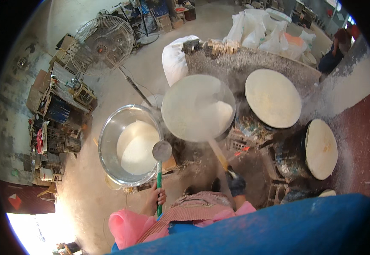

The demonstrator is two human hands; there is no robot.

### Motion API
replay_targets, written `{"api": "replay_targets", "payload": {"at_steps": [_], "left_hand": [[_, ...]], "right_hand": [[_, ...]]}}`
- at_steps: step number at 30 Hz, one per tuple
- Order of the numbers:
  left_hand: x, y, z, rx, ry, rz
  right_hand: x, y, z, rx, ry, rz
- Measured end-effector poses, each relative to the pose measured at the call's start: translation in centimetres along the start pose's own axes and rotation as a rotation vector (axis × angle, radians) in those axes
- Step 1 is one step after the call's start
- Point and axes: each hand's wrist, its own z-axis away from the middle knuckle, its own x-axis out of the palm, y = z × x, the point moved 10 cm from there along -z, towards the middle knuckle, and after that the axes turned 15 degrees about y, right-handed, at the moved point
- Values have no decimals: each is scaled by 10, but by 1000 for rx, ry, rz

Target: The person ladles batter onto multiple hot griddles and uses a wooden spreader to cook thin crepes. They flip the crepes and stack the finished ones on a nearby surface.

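Observation:
My bare left hand (154, 199) is closed round the green handle of a ladle (162, 151). The round metal bowl of the ladle is at the right rim of a large steel basin (103, 148), which holds creamy white batter (139, 146). In a dark glove, my right hand (236, 184) grips a wooden-handled tool (219, 154). That tool reaches over the near edge of a round griddle (183, 104); steam blurs its far end. A pale, thick patch (222, 114) lies on the griddle's right half.
To the right, two more round griddles (273, 98) (322, 148) carry pale sheets, one browning, on sooty brick stoves. A low wall (253, 59) runs behind them. A standing fan (102, 46) and white sack (175, 61) stand beyond. Another person (336, 49) is at the far right.

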Motion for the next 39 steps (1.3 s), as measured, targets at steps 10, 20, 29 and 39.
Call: {"api": "replay_targets", "payload": {"at_steps": [10,20,29,39], "left_hand": [[22,-2,25,52,-12,82],[-17,25,13,30,-53,103],[-3,41,10,-21,-86,157],[34,43,-16,-188,-122,269]], "right_hand": [[92,8,-287,64,75,-485],[71,-2,-136,145,-17,-526],[71,-37,-66,-172,-4,-197],[49,-21,-160,-375,-192,290]]}}
